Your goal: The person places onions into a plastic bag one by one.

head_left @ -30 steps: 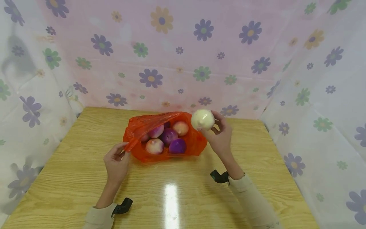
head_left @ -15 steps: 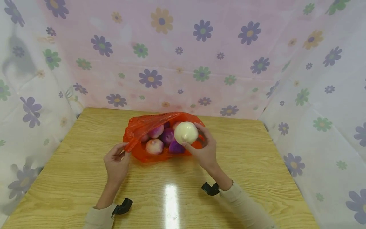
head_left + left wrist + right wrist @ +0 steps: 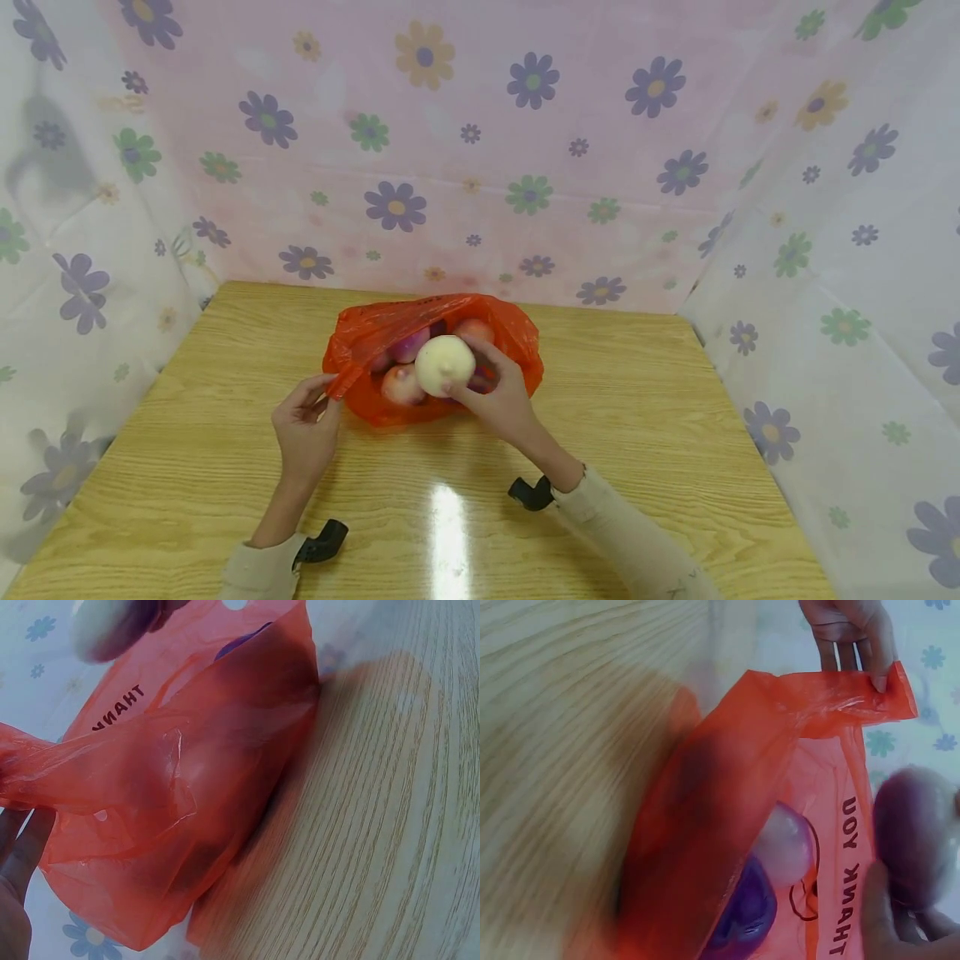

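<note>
A red plastic bag (image 3: 521, 346) lies on the table with its mouth toward me, and several purple and pale onions (image 3: 401, 386) sit inside. My left hand (image 3: 306, 425) pinches the left edge of the bag's mouth between thumb and fingers. Above the opening, my right hand (image 3: 504, 404) holds another onion (image 3: 445, 367), creamy white on the side facing the head camera. In the right wrist view this held onion (image 3: 915, 832) looks purple on its other side. It covers part of the bagged onions. The left wrist view shows the bag's wall (image 3: 150, 787) stretched up to the left fingers.
The wooden table (image 3: 637, 400) reaches out on both sides of the bag. Behind it and at the sides hang flower-patterned sheets (image 3: 480, 192). Black camera mounts (image 3: 322, 542) sit at both wrists.
My right hand has carried the held onion left and slightly down, from beside the bag's right edge to over its mouth. The left hand and the bag have stayed in place.
</note>
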A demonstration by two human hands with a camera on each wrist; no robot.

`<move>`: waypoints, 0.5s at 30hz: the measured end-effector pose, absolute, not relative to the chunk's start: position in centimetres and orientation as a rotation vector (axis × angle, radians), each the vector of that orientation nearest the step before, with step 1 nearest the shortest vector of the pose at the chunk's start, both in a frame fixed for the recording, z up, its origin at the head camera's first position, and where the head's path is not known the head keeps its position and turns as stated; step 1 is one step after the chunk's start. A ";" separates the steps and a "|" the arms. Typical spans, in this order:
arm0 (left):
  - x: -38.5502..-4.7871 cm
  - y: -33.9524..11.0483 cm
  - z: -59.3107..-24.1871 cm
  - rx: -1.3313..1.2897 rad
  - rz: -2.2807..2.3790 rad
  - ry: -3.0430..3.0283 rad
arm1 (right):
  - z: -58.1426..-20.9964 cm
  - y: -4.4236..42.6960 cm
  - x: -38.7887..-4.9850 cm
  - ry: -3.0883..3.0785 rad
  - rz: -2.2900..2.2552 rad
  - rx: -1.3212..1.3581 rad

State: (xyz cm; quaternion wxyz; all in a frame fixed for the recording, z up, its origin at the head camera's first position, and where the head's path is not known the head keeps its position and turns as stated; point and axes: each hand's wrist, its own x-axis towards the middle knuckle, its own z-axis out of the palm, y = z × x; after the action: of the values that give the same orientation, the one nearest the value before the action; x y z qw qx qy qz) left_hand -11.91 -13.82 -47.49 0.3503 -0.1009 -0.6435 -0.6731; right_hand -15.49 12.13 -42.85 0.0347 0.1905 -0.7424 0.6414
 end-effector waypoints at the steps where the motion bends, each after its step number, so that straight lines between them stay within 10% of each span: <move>1: -11.9 -13.8 -47.5 -0.261 -1.748 -1.664 | -42.7 11.9 -15.6 -2.326 1.978 0.577; 15: -11.8 -13.7 -47.4 -0.262 -1.751 -1.657 | -42.4 9.4 -18.4 -2.674 1.845 0.561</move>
State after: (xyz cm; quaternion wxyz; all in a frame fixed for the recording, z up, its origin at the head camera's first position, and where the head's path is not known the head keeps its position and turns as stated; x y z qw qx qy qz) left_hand -11.82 -13.74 -47.38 0.3505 -0.1011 -0.6400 -0.6763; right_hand -18.35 9.39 -42.44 -0.0776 0.1695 -0.8087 0.5579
